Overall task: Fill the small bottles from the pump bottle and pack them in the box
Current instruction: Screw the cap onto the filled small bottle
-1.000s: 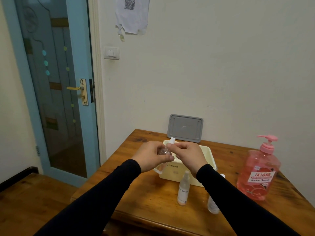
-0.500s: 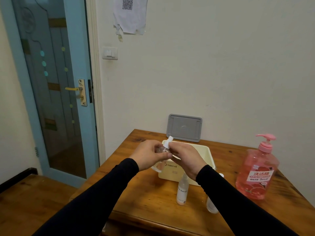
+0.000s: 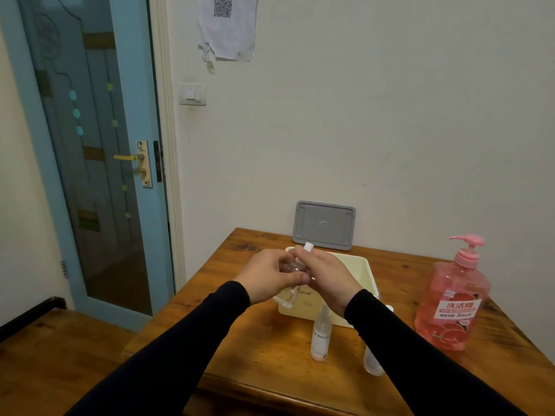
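Note:
My left hand (image 3: 268, 274) grips a small clear bottle (image 3: 289, 267) above the cream box (image 3: 365, 267). My right hand (image 3: 326, 273) holds that bottle's white cap (image 3: 308, 247), which sticks up between the two hands. A small bottle with a label (image 3: 320, 337) stands upright in front of the box. Another small bottle (image 3: 372, 363) stands to its right, partly hidden by my right sleeve. The pink pump bottle (image 3: 453, 301) stands at the right side of the wooden table (image 3: 258, 349).
The grey box lid (image 3: 323, 225) leans against the wall behind the box. A blue door (image 3: 90, 145) is at the left, with a lower wooden surface (image 3: 45, 355) beside the table. The table's near edge runs under my forearms.
Both hands have stayed together on the small bottle over the box, shifting slightly left. The white cap has turned a little between my fingers.

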Demonstrator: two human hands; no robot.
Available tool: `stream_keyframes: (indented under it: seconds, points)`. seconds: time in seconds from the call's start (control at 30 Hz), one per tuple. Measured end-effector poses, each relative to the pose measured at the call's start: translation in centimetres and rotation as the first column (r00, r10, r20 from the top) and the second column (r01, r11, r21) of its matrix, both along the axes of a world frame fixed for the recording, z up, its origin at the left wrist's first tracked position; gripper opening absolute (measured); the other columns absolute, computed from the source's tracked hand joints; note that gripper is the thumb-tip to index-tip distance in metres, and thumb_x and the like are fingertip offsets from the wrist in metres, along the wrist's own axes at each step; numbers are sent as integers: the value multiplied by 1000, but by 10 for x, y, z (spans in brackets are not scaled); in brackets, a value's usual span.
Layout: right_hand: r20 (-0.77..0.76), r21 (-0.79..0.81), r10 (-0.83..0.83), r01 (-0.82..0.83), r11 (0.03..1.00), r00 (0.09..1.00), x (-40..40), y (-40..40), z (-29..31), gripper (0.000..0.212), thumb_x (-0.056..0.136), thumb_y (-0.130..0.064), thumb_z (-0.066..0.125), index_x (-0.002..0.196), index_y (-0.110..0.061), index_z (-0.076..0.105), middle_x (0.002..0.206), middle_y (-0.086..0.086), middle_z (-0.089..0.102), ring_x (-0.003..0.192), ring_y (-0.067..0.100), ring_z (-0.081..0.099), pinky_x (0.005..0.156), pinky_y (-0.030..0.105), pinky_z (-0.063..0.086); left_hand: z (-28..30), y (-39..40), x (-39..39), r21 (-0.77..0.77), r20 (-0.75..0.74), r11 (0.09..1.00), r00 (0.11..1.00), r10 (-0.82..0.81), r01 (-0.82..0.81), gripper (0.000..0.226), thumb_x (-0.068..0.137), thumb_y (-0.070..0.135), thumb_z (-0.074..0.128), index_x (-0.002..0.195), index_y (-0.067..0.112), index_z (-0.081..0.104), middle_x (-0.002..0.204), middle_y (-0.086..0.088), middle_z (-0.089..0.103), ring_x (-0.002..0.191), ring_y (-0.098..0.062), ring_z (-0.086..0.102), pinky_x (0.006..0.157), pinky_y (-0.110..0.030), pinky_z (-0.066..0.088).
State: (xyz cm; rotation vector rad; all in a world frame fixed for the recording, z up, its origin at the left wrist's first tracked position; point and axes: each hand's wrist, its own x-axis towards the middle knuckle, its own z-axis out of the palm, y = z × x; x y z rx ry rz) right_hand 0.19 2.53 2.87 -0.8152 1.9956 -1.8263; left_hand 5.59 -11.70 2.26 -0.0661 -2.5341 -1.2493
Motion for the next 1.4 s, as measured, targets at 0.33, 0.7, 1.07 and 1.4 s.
stream_keyframes:
  seconds: [0.33, 0.7, 1.07, 1.4]
  points:
    - [-236, 53, -63, 77, 996, 970, 3, 8, 3, 26, 95, -36, 54, 92, -19, 73, 84, 0, 71, 84, 14, 65, 73, 23, 49, 2, 0, 1, -81, -4, 989, 992, 124, -124, 26, 72, 50, 74, 86, 30, 66, 79, 10, 67, 75, -5, 62, 70, -29, 55]
    - [-183, -40, 0, -7, 999, 983, -9, 13, 14, 26, 85, -42, 67, 94, -19, 75, 95, 1, 74, 97, 14, 66, 88, 29, 48, 14, -5, 12, 381, 83, 918, 984, -157, 115, 38, 74, 45, 75, 101, 19, 72, 96, 0, 72, 90, -15, 67, 81, -33, 52]
    - [10, -42, 263, -263, 964, 965, -16, 17, 31, 39, 86, -43, 62, 105, -11, 73, 98, 11, 68, 85, 14, 61, 77, 28, 50, 25, -7, 18, 685, 86, 640, 833, -546, 349, 42, 92, 32, 59, 119, 0, 60, 114, -21, 63, 106, -35, 61, 82, -40, 52]
    - [-243, 49, -57, 70, 996, 968, -12, 8, 15, 44, 89, -53, 56, 88, -13, 74, 88, 13, 71, 94, 29, 64, 89, 39, 48, 13, 11, 11, 264, 15, 959, 994, -112, 104, 21, 90, 41, 60, 97, 22, 68, 87, 2, 69, 79, -6, 66, 65, -19, 52]
